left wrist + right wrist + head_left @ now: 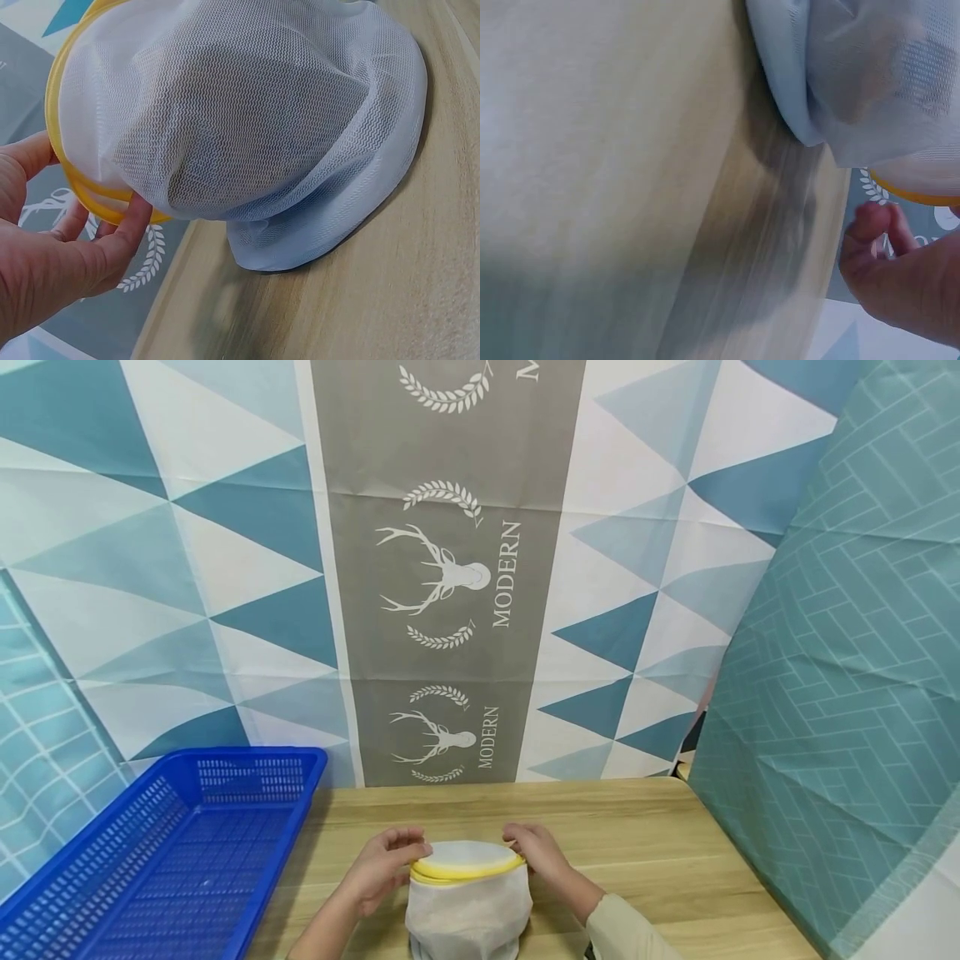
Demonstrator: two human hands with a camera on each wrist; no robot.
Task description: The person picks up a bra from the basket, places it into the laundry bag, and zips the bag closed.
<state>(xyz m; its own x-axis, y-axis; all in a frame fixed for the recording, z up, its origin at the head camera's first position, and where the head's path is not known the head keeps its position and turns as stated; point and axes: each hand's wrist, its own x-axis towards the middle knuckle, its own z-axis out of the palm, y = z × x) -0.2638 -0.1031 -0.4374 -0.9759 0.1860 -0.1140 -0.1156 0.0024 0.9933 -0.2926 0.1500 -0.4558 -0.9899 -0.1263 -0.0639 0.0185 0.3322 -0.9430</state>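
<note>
A white mesh bag (468, 914) with a yellow rim (467, 872) stands on the wooden table, its mouth uppermost. My left hand (377, 870) grips the left side of that rim; in the left wrist view, thumb and fingers of the left hand (67, 232) lie around the yellow edge. On the opposite side, my right hand (543, 857) holds the rim near its right end. Curled fingers of the right hand (907, 277) show beside the bag in the right wrist view, where their contact is partly cut off. Something darker shows blurrily through the mesh (255, 127).
A blue plastic basket (292, 827) with perforated sides stands at the left of the wooden table (645, 835). Behind the table hangs a patterned cloth (442, 652) with deer heads and triangles. A teal cloth (840, 693) hangs along the right side.
</note>
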